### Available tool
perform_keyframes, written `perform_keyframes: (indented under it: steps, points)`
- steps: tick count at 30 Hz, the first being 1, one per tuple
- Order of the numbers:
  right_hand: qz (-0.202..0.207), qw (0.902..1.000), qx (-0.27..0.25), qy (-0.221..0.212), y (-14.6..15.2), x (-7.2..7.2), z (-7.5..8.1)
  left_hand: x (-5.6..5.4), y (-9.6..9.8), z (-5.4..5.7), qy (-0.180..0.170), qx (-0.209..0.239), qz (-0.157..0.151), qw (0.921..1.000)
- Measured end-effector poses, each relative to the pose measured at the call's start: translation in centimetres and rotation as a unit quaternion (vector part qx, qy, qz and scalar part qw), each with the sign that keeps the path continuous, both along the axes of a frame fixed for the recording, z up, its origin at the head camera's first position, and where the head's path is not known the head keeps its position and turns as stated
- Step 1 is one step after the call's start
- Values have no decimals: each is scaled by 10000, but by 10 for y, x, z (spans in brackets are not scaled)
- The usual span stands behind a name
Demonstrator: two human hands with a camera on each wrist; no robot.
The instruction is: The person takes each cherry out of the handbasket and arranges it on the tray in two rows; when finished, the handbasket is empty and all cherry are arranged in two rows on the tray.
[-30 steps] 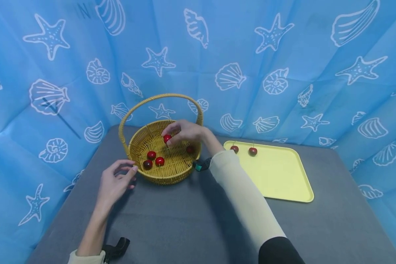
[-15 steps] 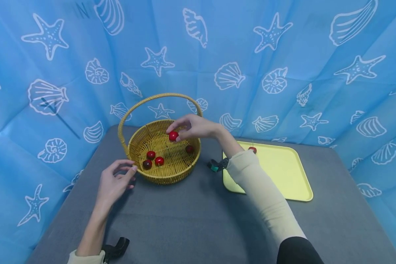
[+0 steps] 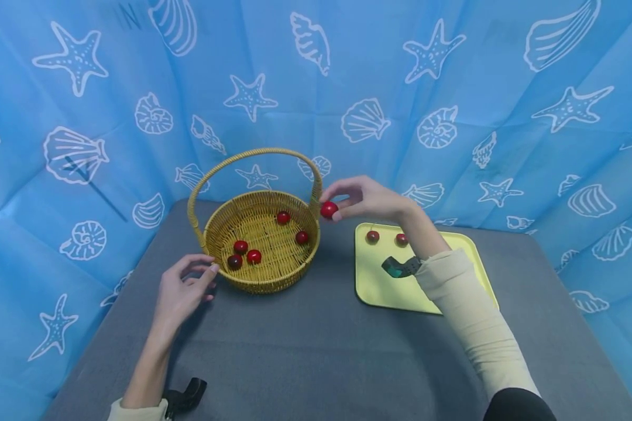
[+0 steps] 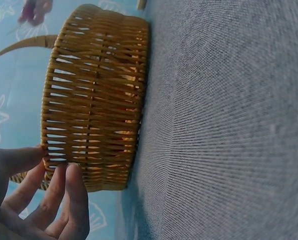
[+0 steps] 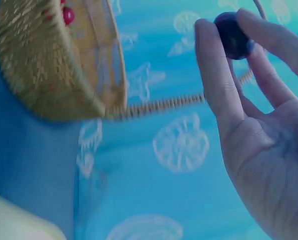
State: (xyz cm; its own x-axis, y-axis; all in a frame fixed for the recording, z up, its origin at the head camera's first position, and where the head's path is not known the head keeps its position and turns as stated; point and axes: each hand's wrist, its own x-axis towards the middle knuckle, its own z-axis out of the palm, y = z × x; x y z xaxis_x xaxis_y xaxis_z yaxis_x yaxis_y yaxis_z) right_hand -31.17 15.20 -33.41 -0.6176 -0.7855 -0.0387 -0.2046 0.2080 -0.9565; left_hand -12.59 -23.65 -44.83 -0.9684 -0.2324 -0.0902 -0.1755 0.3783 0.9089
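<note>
My right hand (image 3: 371, 200) pinches a red cherry (image 3: 329, 210) between thumb and fingers, just outside the right side of a round yellow wicker basket (image 3: 263, 286) with a tall arched handle. The right wrist view shows that cherry (image 5: 232, 36) dark at the fingertips. Several cherries lie inside the basket: a cluster (image 3: 240, 247) at the left, one cherry (image 3: 282, 217) at the back and another cherry (image 3: 302, 237) at the right. My left hand (image 3: 185, 291) grips the basket's left rim. From the left wrist, the thumb is at the rim and fingers (image 4: 75, 187) are against the woven wall.
A yellow tray (image 3: 376, 292) lies right of the basket, with two stemmed cherries, a left one (image 3: 372, 237) and a right one (image 3: 401, 239), near its back edge. My right forearm crosses above it. Behind the grey table (image 3: 305, 351) hangs a blue seashell curtain (image 3: 305, 134).
My right hand has moved right with the cherry, from over the basket's inside to beyond its right rim. A cherry at the basket's back is now uncovered. My left hand has stayed put.
</note>
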Motion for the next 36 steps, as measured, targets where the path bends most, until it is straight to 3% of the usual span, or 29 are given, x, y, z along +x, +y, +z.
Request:
perform_keyframes:
  steps: [5, 12, 17, 20, 32, 36]
  points:
    - [-188, 9993, -330, -68, 50, 1, -8, 0, 1, -1, 114, 23, -13, 9999]
    - [-1136, 9932, 255, 41, 111, 7, -24, 1, 1, -2, 224, 7, -2, 9997]
    - [-1945, 9766, 878, 266, 148, 13, -42, 0, 0, -3, 190, -47, -6, 9998]
    - [-2225, 9660, 1274, 317, 169, 17, -55, 1, 0, -3, 177, -61, -17, 9998]
    - [-2504, 9537, 1653, 195, 207, 27, -98, 2, -1, -1, 147, -59, -48, 9999]
    - [-2547, 9482, 1839, 466, 213, 24, -108, 1, -1, -1, 144, 17, -65, 9999]
